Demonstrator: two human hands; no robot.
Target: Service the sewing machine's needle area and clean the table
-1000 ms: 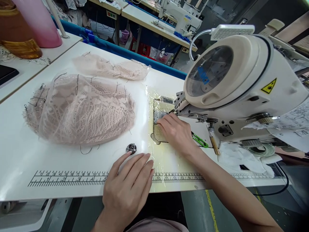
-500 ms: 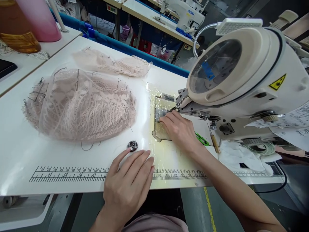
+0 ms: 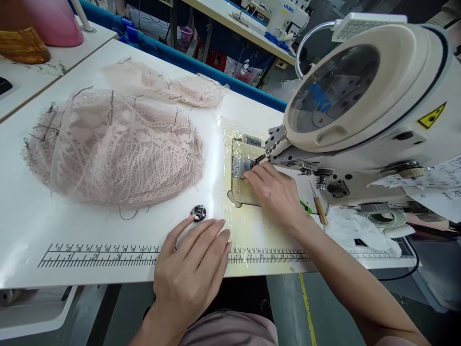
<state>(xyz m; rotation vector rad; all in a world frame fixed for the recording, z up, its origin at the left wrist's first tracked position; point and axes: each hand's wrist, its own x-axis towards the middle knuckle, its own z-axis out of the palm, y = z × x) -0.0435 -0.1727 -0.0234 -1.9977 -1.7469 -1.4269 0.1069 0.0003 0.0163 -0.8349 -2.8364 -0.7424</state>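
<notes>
Fingers (image 3: 175, 235) of my left hand (image 3: 187, 278) are extended and loosely parted, palm down near the table's near edge; I observe no grip. The leftmost fingertip meets or nearly meets the rim of a metal bobbin case (image 3: 199, 213), which lies towards the near edge, left of the yellowed film. My right hand (image 3: 275, 192) has its fingers bent and drawn together below the head of the sewing machine (image 3: 392, 129), beside the metal plate (image 3: 240, 167); I cannot tell what, if anything, they pinch.

Progress, in my judgement: work at the machine is unfinished, with the bobbin case lying outside it. A lace bundle (image 3: 126, 154) sits on the left half and a smaller lace piece (image 3: 169, 89) by the far edge, both off the plate. Dark thread tails stand uncut on each.

Markings: blue "JUKI" lettering (image 3: 320, 97) on the round window; "JUKI" also on a background machine (image 3: 284, 21). A yellow warning triangle (image 3: 432, 115) carries a symbol, details unclear. A numbered ruler (image 3: 97, 257) follows the near edge. Print on the papers (image 3: 439, 179) at right is illegible.
</notes>
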